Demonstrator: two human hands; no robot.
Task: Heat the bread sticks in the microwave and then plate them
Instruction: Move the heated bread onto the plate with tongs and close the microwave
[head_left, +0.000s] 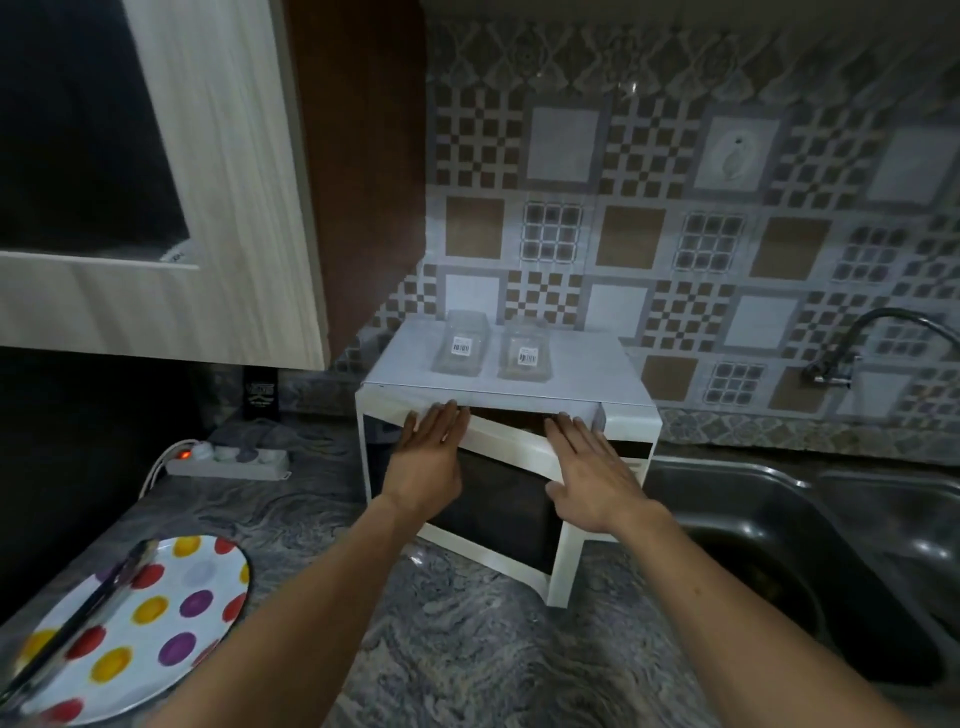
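- Both hands flat, fingers straight: left hand (428, 457) and right hand (587, 478) press on the microwave door (509, 499), which stands ajar.
- Microwave (498, 374) sits at the counter's (467, 649) back edge, beside the sink (779, 519).
- Spotted plate (171, 613) waits at the counter's left edge; bread sticks not visible.

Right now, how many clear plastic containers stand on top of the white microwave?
2: one clear plastic container at the left and another to its right, both on top of the white microwave.
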